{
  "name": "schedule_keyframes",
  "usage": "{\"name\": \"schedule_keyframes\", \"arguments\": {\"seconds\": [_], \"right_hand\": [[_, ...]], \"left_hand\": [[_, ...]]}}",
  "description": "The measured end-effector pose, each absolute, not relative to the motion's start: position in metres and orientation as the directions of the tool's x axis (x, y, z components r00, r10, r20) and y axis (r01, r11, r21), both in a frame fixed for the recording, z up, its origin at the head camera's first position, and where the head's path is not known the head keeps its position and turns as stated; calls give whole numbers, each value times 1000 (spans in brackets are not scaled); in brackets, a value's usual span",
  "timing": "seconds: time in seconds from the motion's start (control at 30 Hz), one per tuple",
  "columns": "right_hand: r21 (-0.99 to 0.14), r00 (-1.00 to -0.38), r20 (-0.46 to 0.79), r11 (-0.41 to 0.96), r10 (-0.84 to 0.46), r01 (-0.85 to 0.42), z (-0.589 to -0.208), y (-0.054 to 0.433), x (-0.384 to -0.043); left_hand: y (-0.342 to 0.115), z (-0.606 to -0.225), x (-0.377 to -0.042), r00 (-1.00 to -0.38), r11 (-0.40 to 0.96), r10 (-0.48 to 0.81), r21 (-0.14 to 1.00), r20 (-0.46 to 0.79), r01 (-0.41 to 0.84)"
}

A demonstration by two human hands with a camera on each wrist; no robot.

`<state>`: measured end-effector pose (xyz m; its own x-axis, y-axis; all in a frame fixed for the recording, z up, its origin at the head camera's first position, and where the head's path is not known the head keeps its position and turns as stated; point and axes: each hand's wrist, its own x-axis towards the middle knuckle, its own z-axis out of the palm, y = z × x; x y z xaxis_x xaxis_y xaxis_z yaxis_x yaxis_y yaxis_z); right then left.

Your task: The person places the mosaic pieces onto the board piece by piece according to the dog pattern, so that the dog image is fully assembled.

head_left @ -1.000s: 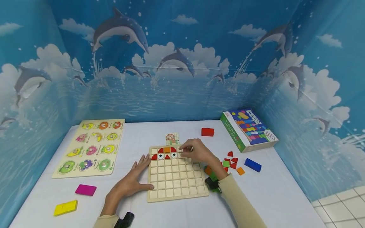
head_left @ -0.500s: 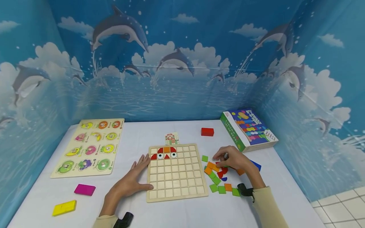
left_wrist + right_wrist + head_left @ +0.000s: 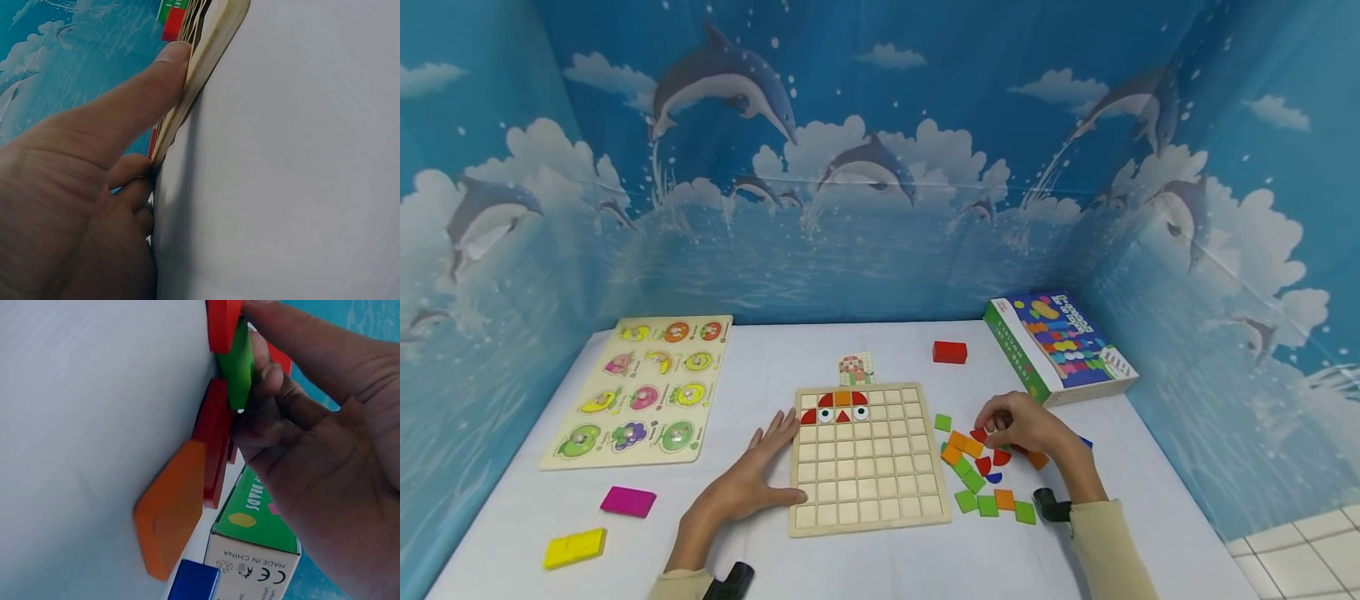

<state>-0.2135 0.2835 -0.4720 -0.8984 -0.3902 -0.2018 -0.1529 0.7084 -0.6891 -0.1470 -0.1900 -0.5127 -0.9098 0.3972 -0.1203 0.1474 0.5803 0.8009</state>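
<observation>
My left hand (image 3: 751, 477) rests along the left edge of the wooden grid board (image 3: 871, 533), thumb and fingers spread and touching its frame, also in the left wrist view. Red pieces, an orange square (image 3: 843, 398) and two eye pieces (image 3: 861, 413) form a face in the board's upper rows. Over the loose pieces to the right, my right hand (image 3: 1028, 427) has bent fingers. Its thumb and index finger are at a red piece (image 3: 978, 435); whether they pinch it is unclear. In the right wrist view, a green piece (image 3: 239, 369) stands beside the fingertips.
A small pattern card (image 3: 856, 368) lies behind the board. Around are a fruit puzzle board (image 3: 632, 437), a game box (image 3: 1063, 342), a red block (image 3: 950, 352), a magenta block (image 3: 628, 502), a yellow block (image 3: 574, 548) and a partly hidden blue block (image 3: 195, 581).
My right hand left the board's upper right and went to the loose pieces, then shifted slightly right among them. My left hand stayed at the board's left edge.
</observation>
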Motion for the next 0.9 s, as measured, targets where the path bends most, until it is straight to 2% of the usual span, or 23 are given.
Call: {"name": "schedule_keyframes", "arguments": {"seconds": [0.23, 0.5, 0.73, 0.9], "right_hand": [[-674, -908, -210, 726, -363, -135, -474, 279, -212], [-748, -870, -23, 586, -493, -312, -472, 266, -215], [-837, -893, -18, 495, -451, -233, -475, 234, -211], [-840, -860, 21, 458, -510, -293, -474, 214, -210]], "left_hand": [[-190, -513, -146, -912, 580, 392, 801, -119, 145], [-192, -510, -146, -912, 588, 387, 797, -133, 133], [-191, -511, -146, -911, 587, 393, 797, -124, 145], [-189, -511, -146, -911, 581, 395, 800, -120, 147]]}}
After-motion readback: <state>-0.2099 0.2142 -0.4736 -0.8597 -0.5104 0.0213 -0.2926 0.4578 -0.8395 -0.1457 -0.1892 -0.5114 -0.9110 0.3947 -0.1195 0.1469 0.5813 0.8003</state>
